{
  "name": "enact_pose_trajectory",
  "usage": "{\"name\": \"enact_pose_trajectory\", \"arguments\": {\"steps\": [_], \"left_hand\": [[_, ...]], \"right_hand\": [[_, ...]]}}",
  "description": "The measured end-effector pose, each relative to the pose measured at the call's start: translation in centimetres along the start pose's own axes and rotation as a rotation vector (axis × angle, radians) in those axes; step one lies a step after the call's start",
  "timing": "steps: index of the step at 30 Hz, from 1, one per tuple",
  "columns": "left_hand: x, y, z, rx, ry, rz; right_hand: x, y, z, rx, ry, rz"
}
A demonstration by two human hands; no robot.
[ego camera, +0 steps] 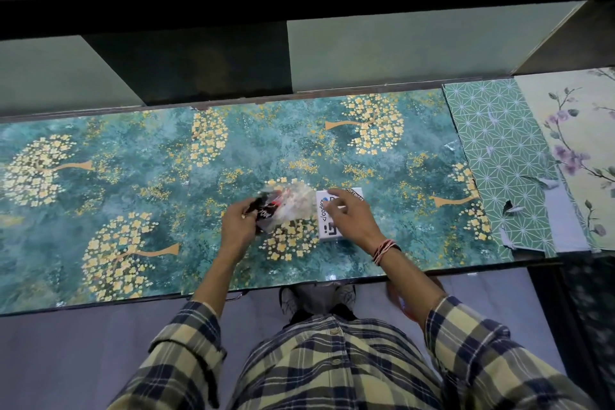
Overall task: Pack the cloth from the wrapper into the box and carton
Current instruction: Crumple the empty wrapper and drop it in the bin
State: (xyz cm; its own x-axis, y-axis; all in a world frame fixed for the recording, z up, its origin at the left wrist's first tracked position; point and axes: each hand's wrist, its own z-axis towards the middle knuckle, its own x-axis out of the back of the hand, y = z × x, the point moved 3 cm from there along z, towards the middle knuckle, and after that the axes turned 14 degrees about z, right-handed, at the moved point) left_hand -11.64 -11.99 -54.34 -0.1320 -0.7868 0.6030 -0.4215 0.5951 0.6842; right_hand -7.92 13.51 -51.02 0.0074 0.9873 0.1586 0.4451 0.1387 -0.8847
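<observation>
A small white box (329, 226) with black print lies on the teal flowered table top (133, 160), near its front edge. My right hand (352, 216) rests over the box with fingers spread, touching its top. My left hand (238, 226) is to the left of the box and grips a dark cloth (264, 211) with white lettering. The cloth sits partly inside a clear plastic wrapper (296, 201) that billows toward the box. The wrapper is blurred. No carton is in view.
Green star-patterned and pale floral sheets (506, 160) cover the table's right end, with torn edges. A dark raised ledge (186, 66) runs behind the table. My feet (316, 299) stand just below the front edge.
</observation>
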Motion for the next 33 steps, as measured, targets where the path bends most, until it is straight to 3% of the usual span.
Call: {"name": "enact_pose_trajectory", "arguments": {"steps": [4, 10, 13, 15, 18, 22, 24, 27, 31, 33], "left_hand": [[-0.1, 2.5, -1.6, -0.044, -0.214, -0.221], [-2.5, 4.7, -4.1, -0.086, -0.711, -0.378], [-2.9, 5.5, -4.9, -0.192, -0.852, -0.287], [-3.5, 6.1, -5.5, -0.305, -0.787, -0.191], [-4.6, 6.4, -6.0, -0.322, -0.528, -0.163], [-7.1, 6.2, -7.4, -0.353, -0.654, -0.117], [-7.9, 6.0, -8.2, -0.349, -0.603, -0.092], [-8.8, 6.3, -9.9, -0.210, -0.520, -0.182], [-10.7, 6.9, -13.3, -0.128, -0.503, -0.266], [-11.8, 6.6, -15.4, -0.144, -0.529, -0.236]], "right_hand": [[-2.6, -0.1, -0.7, -0.135, -0.120, 0.308], [-3.1, 0.8, -1.4, -0.133, -0.029, 0.556], [-2.3, 1.1, -2.6, -0.162, 0.003, 0.667], [-1.7, 1.7, -3.6, -0.148, 0.045, 0.678], [-0.8, 3.0, -5.2, -0.139, 0.138, 0.709], [0.7, 4.6, -8.4, -0.181, 0.173, 0.738], [1.6, 4.9, -10.1, -0.185, 0.121, 0.825], [2.6, 5.0, -12.6, -0.132, 0.030, 0.932], [3.6, 6.2, -15.1, -0.057, 0.132, 0.671], [4.1, 7.3, -16.3, -0.047, 0.220, 0.720]]}}
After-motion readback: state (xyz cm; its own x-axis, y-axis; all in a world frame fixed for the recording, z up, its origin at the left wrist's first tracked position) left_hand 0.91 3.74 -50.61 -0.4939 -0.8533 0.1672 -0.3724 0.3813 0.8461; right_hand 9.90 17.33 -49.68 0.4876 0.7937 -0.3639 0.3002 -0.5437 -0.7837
